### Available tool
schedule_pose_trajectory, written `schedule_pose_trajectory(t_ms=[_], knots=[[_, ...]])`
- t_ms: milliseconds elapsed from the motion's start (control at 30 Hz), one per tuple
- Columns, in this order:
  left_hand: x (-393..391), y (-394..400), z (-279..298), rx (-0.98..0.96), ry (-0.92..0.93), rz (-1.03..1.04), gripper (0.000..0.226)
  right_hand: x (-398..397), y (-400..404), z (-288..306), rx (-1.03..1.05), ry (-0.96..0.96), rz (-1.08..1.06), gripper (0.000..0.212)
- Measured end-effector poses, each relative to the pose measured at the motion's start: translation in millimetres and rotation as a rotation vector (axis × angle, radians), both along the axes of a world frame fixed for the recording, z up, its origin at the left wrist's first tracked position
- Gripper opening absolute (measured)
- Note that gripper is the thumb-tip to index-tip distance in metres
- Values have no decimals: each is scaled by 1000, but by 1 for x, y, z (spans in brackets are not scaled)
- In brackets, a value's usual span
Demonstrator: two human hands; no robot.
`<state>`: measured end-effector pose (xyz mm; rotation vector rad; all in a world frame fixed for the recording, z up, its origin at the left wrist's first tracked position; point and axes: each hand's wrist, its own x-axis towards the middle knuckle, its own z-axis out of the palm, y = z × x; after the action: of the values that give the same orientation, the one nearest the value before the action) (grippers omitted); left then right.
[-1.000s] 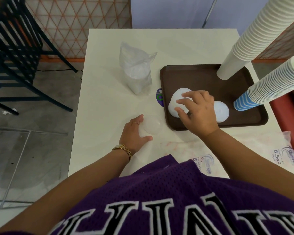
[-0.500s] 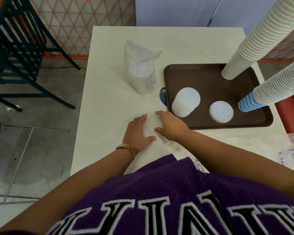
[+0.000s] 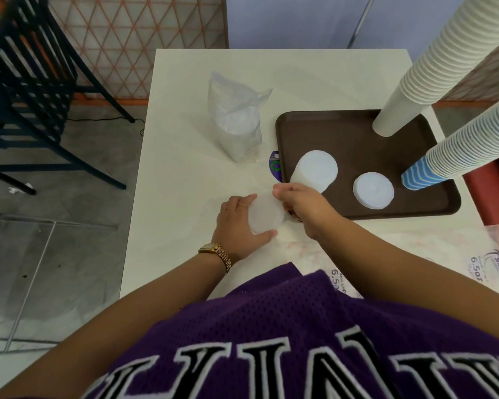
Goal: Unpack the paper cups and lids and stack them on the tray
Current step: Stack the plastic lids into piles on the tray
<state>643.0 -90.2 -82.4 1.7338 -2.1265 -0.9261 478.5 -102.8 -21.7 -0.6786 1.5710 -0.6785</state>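
Observation:
A brown tray (image 3: 314, 128) on the white table carries a tall white cup stack (image 3: 421, 73), a blue-striped cup stack (image 3: 455, 151), a taller pile of white lids (image 3: 314, 171) and a low pile of lids (image 3: 373, 190). Just left of the tray's near corner stands a stack of translucent lids (image 3: 267, 214) on the table. My left hand (image 3: 239, 223) curls round its left side with fingers and thumb. My right hand (image 3: 303, 204) grips its right side, fingers curled down over the stack's far edge.
A clear plastic bag (image 3: 236, 122) holding more lids stands upright on the table behind the hands. Empty printed cup wrappers (image 3: 432, 254) lie along the near right edge. A dark chair (image 3: 26, 82) stands to the left of the table (image 3: 185, 182), a red seat (image 3: 493, 191) to the right.
My right hand left the lid pile on the tray and came back to the lid stack on the table, closing on its right side. My left hand stayed on that stack.

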Motion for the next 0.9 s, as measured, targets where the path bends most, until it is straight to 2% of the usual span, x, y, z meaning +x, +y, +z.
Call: schedule_pose_trajectory(t_ms=[133,267,400,500,600,667,767,833,900], knots=[[-8,3,10,10,225,144,89,-2,7,0,134,-460,-210,36],[-15,7,15,-16,341,181,83,-5,14,-5,192,-756,-158,65],[-20,9,23,-46,376,149,85,-11,15,-4,123,-863,-41,64],[-21,10,28,-50,373,112,91,-17,13,1,72,-851,52,58],[-21,10,33,-53,378,55,97,-20,9,18,5,-683,166,68],[-21,9,33,-11,318,15,101,-22,6,35,-88,-439,237,63],[-19,3,25,16,113,15,100,-34,0,64,-384,209,429,67],[-14,-2,14,67,-108,4,97,-47,-8,77,-524,623,529,74],[-8,-6,5,132,-298,-30,96,-61,-21,80,-483,827,606,80]])
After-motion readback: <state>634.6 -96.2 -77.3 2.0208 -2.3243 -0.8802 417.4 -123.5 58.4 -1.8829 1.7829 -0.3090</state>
